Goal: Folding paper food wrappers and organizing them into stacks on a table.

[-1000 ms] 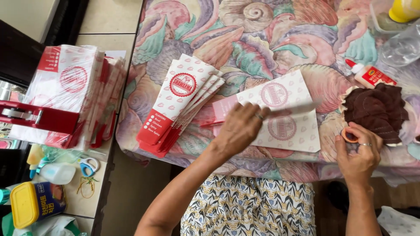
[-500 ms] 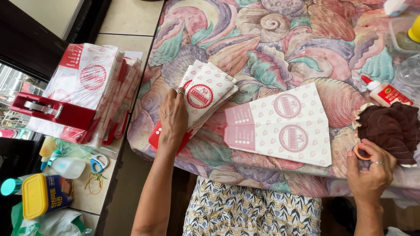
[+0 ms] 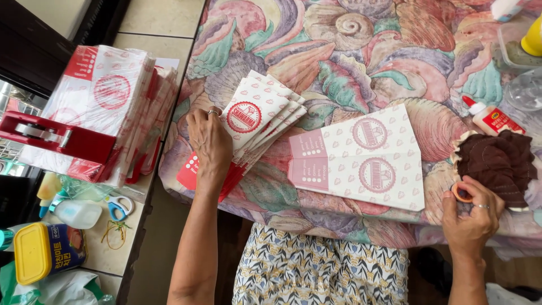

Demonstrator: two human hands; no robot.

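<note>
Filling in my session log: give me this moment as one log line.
left hand: flat on paper bag stack | right hand: holding orange ring beside brown cloth | unfolded bag: lying flat between them

Tablecloth (image 3: 361, 51): pastel seashell print in pink, green, purple and cream.
Fanned paper bags (image 3: 254, 121): white with small pink motifs, red round emblem, red ends.
Flat paper bag (image 3: 367, 161): white, pink dotted pattern, pink panel.
Cloth (image 3: 494, 164): dark brown.
Tape dispenser (image 3: 56, 138): red.
Tin lid (image 3: 28, 254): yellow.
</note>
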